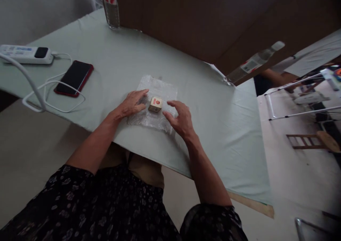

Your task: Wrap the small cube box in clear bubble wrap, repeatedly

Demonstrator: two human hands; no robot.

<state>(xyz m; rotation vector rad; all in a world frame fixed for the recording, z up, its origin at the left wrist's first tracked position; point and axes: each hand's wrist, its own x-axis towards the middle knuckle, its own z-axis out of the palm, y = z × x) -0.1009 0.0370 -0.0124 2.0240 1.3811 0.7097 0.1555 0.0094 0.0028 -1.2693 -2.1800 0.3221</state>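
Observation:
A small cream box [155, 104] with a red print on top rests near the middle of a sheet of bubble wrap [160, 87]. The sheet lies spread on the cloth-covered table. On the box's left, my left hand [133, 103] is open, fingers apart, over the wrap's left side. My right hand [181, 116] is also open, its thumb and fingers parted, on the right of the box over the wrap's edge. Both hands are apart from the box and hold nothing. Whether the fingertips touch the wrap is hard to tell.
A phone [74, 78] in a red case and a white power strip [26, 54] with a looping cable lie at left. A bottle [111, 10] stands at the back; another clear bottle [253, 64] is at right, beside a brown panel [181, 17]. A wooden stool [306, 141] is beyond.

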